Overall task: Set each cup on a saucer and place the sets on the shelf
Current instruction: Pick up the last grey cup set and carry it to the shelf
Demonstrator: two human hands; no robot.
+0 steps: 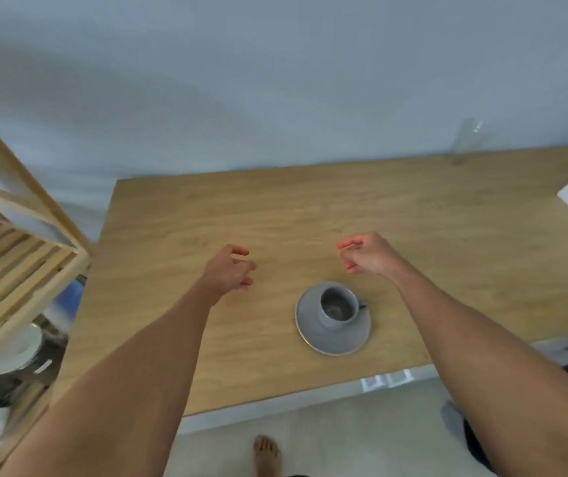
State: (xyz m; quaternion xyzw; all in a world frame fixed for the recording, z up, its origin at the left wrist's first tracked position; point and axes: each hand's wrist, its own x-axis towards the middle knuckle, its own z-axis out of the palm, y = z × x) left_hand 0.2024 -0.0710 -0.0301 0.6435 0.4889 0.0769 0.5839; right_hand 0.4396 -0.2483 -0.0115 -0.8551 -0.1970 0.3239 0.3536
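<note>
left hand (231, 270): grip loosely curled, empty, above bare counter (179, 215). right hand (361, 253): grip loosely curled, empty, just beyond the set. cup (337, 308): grey, upright on saucer (310, 325), near counter's front edge. shelf (17, 235): slatted, at left, well apart. risks, judged: cup sliding if saucer tilts in carry; lifting by the cup alone leaves saucer behind; rim knocking a shelf post.
</note>
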